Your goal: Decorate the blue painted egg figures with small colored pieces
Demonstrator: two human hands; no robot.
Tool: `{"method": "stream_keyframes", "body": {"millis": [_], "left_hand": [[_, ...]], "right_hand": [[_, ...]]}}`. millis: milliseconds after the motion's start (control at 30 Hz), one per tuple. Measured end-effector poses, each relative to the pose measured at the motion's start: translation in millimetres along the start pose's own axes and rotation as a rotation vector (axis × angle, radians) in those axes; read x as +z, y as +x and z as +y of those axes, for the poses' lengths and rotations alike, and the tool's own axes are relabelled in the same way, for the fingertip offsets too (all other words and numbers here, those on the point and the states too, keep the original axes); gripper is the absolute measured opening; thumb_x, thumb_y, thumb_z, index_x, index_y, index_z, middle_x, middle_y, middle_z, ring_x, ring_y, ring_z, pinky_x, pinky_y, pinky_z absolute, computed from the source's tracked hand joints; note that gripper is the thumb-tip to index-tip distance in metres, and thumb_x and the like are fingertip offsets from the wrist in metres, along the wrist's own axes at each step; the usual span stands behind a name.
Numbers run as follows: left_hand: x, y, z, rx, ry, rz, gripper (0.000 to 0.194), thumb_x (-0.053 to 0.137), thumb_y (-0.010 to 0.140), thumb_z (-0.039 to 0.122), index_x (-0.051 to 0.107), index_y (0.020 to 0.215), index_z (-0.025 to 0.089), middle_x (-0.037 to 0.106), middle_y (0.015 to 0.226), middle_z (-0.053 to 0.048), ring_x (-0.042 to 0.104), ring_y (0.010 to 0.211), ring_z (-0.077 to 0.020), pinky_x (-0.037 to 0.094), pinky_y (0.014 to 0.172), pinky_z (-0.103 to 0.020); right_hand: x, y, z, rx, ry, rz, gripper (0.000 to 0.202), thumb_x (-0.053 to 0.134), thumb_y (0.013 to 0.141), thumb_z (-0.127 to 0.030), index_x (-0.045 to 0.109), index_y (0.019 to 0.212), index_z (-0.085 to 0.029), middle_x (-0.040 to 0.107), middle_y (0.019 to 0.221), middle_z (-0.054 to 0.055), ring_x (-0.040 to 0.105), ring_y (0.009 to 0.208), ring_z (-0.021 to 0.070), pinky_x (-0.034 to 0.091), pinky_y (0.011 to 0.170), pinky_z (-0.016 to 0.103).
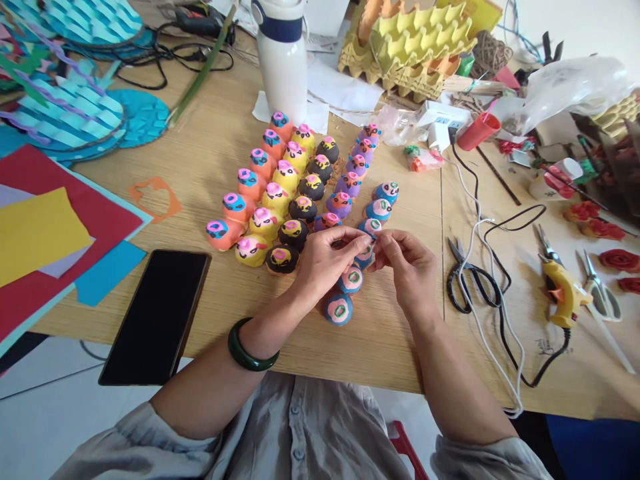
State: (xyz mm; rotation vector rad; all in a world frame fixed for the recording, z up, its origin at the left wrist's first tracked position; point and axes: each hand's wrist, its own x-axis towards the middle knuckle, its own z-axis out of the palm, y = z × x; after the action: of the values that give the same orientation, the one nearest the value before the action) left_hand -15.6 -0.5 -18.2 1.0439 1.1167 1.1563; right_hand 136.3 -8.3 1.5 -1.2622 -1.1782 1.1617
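My left hand (325, 257) and my right hand (407, 267) meet over a row of blue egg-carton cups with pink tops and small green rings. Both are closed in a pinch, fingertips close together at one blue cup (365, 255). Whatever is between the fingers is too small to make out. Nearest my wrists stand two more blue cups, one of them at the row's front end (339, 310). Left of my hands run rows of black cups (294, 233), yellow cups (275, 195) and orange cups (239, 205). A purple row (349, 183) goes partly behind my left hand.
A phone (156, 317) and coloured paper (45, 227) lie at left. Black scissors (473, 277), tangled cables (493, 247) and a yellow glue gun (565, 290) are at right. Behind stand a white bottle (283, 70) and yellow egg trays (420, 40). Another person's blurred arm (610, 380) shows at right.
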Motion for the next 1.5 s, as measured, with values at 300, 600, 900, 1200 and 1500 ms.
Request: {"method": "stream_keyframes", "body": {"millis": [300, 600, 900, 1200, 1500], "left_hand": [[-3.4, 5, 0, -0.002, 0.049, 0.047, 0.025, 0.076, 0.080, 0.041, 0.076, 0.083, 0.016, 0.067, 0.069, 0.000, 0.045, 0.051, -0.0064, 0.034, 0.045, -0.020], [-11.4, 25, 41, 0.157, 0.438, -0.085, 0.018, 0.074, 0.082, 0.033, 0.079, 0.079, 0.016, 0.079, 0.081, -0.005, 0.066, 0.073, -0.0161, 0.048, 0.069, -0.027], [1.5, 78, 53, 0.234, 0.691, -0.085, 0.012, 0.073, 0.080, 0.022, 0.079, 0.071, 0.016, 0.075, 0.068, -0.002, 0.064, 0.066, -0.0150, 0.043, 0.064, -0.026], [3.6, 101, 40, 0.295, 0.819, -0.186, 0.013, 0.072, 0.080, 0.025, 0.081, 0.076, 0.016, 0.078, 0.073, -0.004, 0.066, 0.068, -0.0156, 0.043, 0.064, -0.026], [1.8, 106, 40, 0.295, 0.847, -0.232, 0.012, 0.073, 0.082, 0.024, 0.081, 0.077, 0.016, 0.078, 0.073, -0.004, 0.066, 0.068, -0.0161, 0.043, 0.066, -0.027]], "right_hand": [[-10, 18, 24, -0.097, -0.105, 0.223, 0.019, 0.065, 0.090, -0.038, 0.071, 0.090, -0.020, 0.065, 0.081, 0.000, 0.056, 0.063, 0.0100, 0.056, 0.055, 0.024], [-13, 21, 29, -0.128, -0.153, 0.221, 0.018, 0.059, 0.088, -0.031, 0.072, 0.092, -0.019, 0.069, 0.098, 0.006, 0.063, 0.081, 0.0151, 0.057, 0.061, 0.026], [-12, 25, 34, -0.083, -0.167, 0.204, 0.017, 0.055, 0.085, -0.029, 0.069, 0.088, -0.019, 0.070, 0.097, 0.005, 0.061, 0.065, 0.0115, 0.052, 0.057, 0.026], [-15, 27, 37, -0.054, -0.181, 0.219, 0.016, 0.055, 0.086, -0.028, 0.069, 0.087, -0.020, 0.071, 0.092, 0.003, 0.059, 0.056, 0.0093, 0.050, 0.054, 0.025], [-15, 28, 38, -0.032, -0.179, 0.223, 0.016, 0.055, 0.085, -0.029, 0.069, 0.086, -0.020, 0.070, 0.091, 0.002, 0.060, 0.056, 0.0093, 0.050, 0.054, 0.025]]}}
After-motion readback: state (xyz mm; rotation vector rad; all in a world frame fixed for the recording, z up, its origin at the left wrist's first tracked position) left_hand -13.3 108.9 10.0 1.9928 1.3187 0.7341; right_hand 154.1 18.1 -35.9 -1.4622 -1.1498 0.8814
